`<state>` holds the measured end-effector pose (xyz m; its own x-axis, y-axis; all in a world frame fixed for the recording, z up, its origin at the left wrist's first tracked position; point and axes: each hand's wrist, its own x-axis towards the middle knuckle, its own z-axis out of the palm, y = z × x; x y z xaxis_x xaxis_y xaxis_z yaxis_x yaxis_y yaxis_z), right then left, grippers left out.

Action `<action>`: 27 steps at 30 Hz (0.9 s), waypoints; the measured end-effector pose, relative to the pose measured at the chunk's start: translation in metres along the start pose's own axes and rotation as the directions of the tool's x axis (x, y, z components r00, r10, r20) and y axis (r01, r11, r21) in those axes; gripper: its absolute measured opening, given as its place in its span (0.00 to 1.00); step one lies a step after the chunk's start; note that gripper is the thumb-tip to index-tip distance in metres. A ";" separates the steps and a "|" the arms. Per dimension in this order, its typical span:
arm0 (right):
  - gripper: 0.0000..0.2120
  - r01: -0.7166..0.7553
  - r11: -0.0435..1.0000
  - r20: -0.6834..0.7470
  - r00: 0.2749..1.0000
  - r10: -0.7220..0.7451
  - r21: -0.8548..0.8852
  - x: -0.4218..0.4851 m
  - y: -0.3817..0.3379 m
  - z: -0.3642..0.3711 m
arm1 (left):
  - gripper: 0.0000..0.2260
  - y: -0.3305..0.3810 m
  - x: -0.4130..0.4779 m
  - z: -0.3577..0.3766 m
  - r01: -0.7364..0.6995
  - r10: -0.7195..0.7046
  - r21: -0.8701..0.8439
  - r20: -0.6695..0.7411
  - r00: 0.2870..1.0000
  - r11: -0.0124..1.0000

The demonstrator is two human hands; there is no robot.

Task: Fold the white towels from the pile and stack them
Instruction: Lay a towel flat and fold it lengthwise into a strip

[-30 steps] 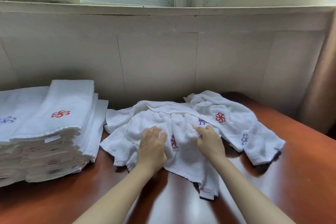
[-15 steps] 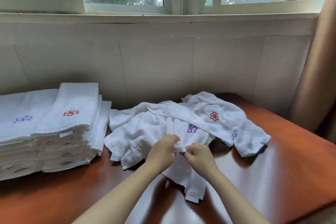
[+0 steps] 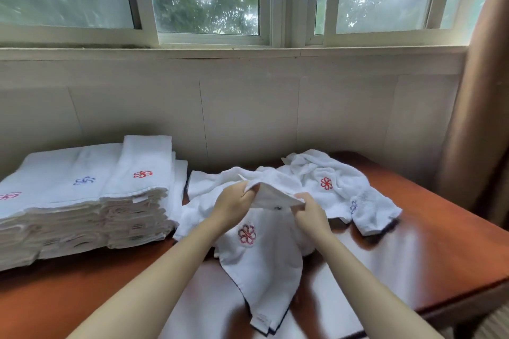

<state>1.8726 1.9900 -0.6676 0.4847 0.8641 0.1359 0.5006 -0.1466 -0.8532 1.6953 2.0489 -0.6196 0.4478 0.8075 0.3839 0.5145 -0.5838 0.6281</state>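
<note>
A: What changed?
B: Folded stack (image 3: 82, 201) at left unchanged; left hand (image 3: 234, 201) pinches the towel (image 3: 261, 256), right hand (image 3: 309, 210) pinches it too. It now hangs lifted, in front of the pile (image 3: 333, 173).
A: Meaning?
B: One separated, likely folding next.

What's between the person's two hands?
In the head view, the edge of a white towel spans from left hand to right hand; both pinch it, its red flower emblem hanging below.
</note>
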 end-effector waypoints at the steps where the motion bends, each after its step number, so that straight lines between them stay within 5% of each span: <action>1: 0.12 0.030 0.999 -0.028 0.999 -0.031 -0.028 0.002 -0.007 -0.003 | 0.18 0.000 -0.002 -0.006 0.008 -0.008 -0.018 -0.017 1.000 1.000; 7: 0.18 0.188 0.980 -0.178 0.969 -0.174 0.066 0.015 -0.064 -0.027 | 0.12 0.007 -0.001 -0.052 -0.026 0.023 -0.039 -0.066 0.998 0.999; 13: 0.19 0.507 0.861 -0.302 0.826 -0.476 0.032 0.042 -0.170 -0.066 | 0.11 0.050 0.030 -0.110 -0.095 0.059 -0.122 -0.276 0.959 0.988; 19: 0.16 0.674 0.727 -0.291 0.727 -0.622 0.129 0.027 -0.247 -0.065 | 0.10 0.071 0.031 -0.171 -0.201 0.035 -0.215 -0.594 0.804 0.956; 27: 0.19 0.740 0.436 -0.339 0.641 -0.689 0.512 -0.036 -0.339 -0.011 | 0.15 0.049 -0.009 -0.239 -0.311 0.050 -0.168 -0.807 0.588 0.936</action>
<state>1.6937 2.0032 -0.3780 0.2089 0.4917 0.8453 0.2096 0.8218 -0.5298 1.5418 2.0331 -0.4310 -0.3015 0.5129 0.8038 0.2194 -0.7830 0.5820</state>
